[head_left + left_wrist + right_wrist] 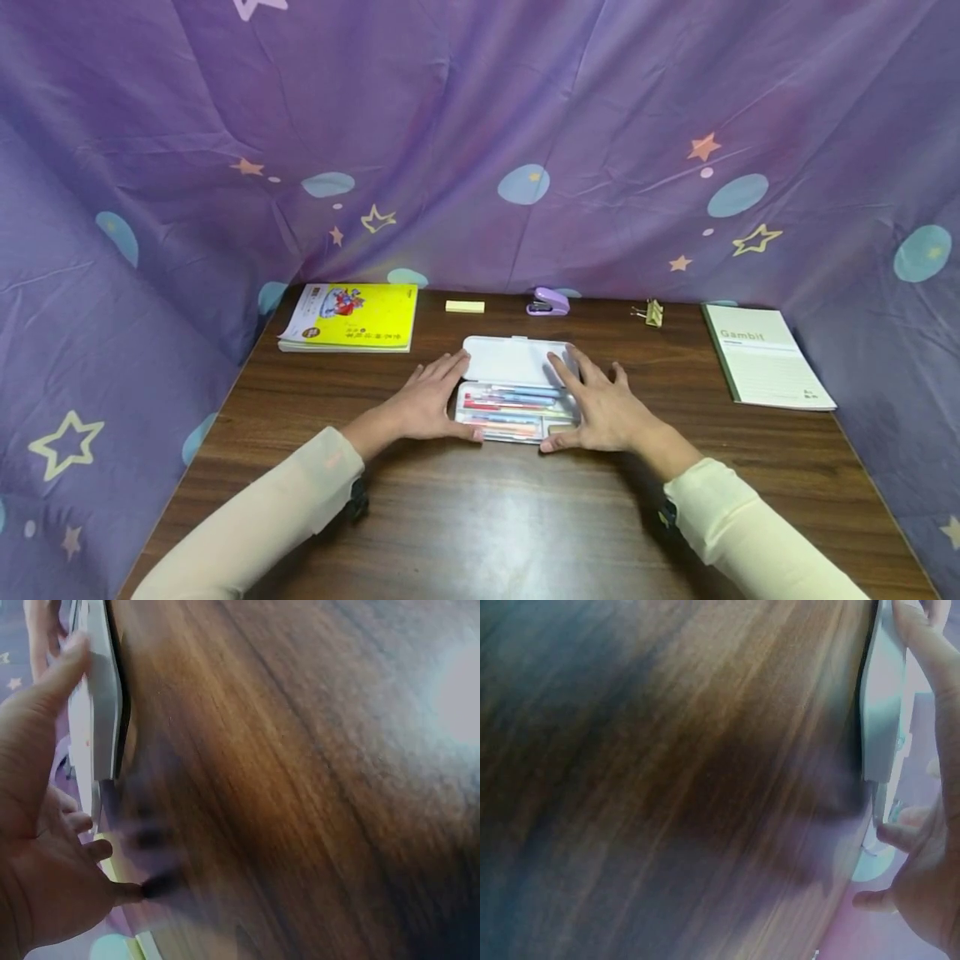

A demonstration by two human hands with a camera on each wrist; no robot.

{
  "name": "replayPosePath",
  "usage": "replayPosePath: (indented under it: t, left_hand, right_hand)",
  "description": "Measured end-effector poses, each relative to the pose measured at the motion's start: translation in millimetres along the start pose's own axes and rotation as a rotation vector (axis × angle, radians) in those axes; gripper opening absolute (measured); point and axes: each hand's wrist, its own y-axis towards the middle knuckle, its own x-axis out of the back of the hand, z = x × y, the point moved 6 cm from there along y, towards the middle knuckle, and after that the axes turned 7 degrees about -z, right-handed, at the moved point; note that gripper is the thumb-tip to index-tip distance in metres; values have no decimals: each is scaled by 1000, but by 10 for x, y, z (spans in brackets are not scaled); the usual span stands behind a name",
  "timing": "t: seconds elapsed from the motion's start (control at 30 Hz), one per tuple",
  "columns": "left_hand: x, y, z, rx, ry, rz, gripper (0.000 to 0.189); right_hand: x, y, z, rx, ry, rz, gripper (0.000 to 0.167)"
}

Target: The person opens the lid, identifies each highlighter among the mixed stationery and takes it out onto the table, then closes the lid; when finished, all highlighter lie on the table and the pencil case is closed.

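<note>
A white pencil case (501,360) lies open on the dark wood table, its lid folded back toward the wall. Several pens (517,407) in red, blue and pale colours fill the tray. At the case's left end, my left hand (427,404) is spread, thumb by the near edge and fingertips beside the lid. My right hand (606,408) spans the other end, thumb at the near corner and index finger over the lid. Both wrist views show a thumb along the side wall of the pencil case (105,697), with the other fingers stretched out.
Along the back stand a yellow book stack (375,321), a pale yellow sticky-note pad (465,307), a purple stapler (551,302) and gold binder clips (654,313). A Gambit notebook (772,358) lies at the right. Purple cloth (450,125) encloses the table's back and sides.
</note>
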Motion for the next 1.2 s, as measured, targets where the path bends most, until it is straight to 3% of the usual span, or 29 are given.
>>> replayPosePath:
  t: [0.37,0.7,1.2]
  left_hand:
    - [-65,26,60,15,-15,9,138]
    - [-63,20,109,38,56,37,138]
    - [-90,6,83,9,-29,34,136]
  right_hand:
    - [-92,-53,13,-39,29,51,140]
    - [-85,-34,36,-44,30,52,138]
    - [-44,-25,9,-67,23,68,140]
